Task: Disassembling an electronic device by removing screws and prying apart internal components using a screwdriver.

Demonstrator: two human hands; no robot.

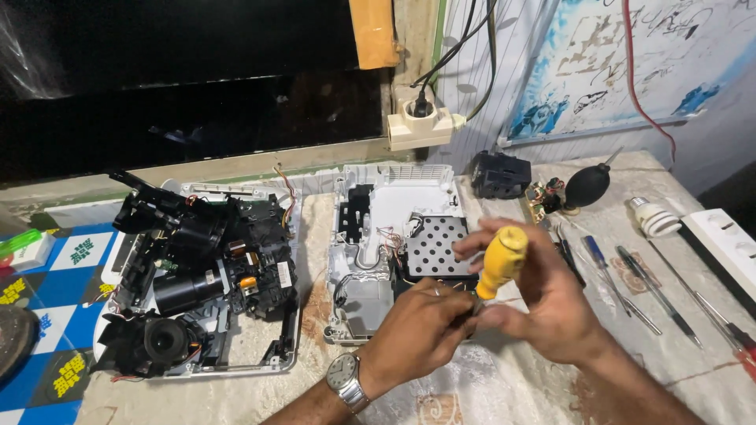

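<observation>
I saw the right hand [543,303] closed around a yellow-handled screwdriver [498,264], and the left hand [421,330] pinching near its shaft, over the near right edge of the white casing [394,236]. I judged the tip could slip and scratch the perforated plate [437,244]. The tip and screw were hidden behind the fingers.

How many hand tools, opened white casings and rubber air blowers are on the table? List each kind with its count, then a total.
Screwdrivers: 4, the yellow-handled screwdriver in hand and three lying right
Opened white casings: 2
Rubber air blower: 1
Total: 7
</observation>
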